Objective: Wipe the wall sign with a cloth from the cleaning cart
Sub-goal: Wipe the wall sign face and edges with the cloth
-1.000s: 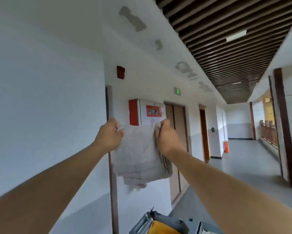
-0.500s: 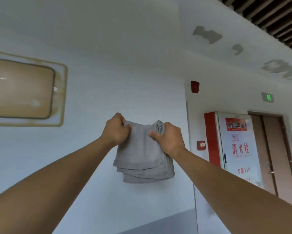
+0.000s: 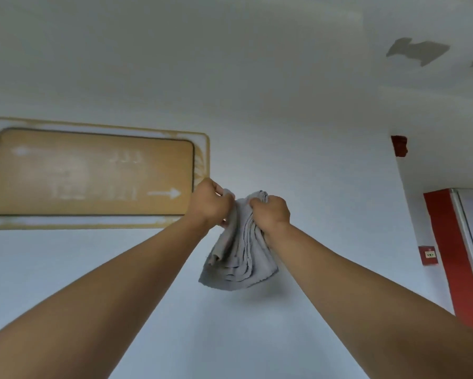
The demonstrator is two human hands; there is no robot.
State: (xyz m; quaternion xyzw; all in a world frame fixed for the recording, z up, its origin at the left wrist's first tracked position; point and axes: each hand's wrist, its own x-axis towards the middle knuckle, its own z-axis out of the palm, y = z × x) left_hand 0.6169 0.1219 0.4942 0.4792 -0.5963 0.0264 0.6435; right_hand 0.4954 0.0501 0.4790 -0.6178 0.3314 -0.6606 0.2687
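Note:
A tan rectangular wall sign with faded white lettering and arrows hangs on the white wall at the left, inside a pale frame. A folded grey cloth hangs bunched between my hands, in front of the wall just right of the sign's lower right corner. My left hand grips the cloth's top left edge, close to that corner. My right hand clutches the top right of the cloth. The cloth is not touching the sign.
A red and white fire hydrant cabinet stands at the right edge, with a small red call point beside it and a red alarm box higher up. Grey patches mark the upper wall.
My view has swung left and up, so the sign sits larger and nearer the centre. The cloth is now bunched tighter, with my hands closer together and near the sign's corner.

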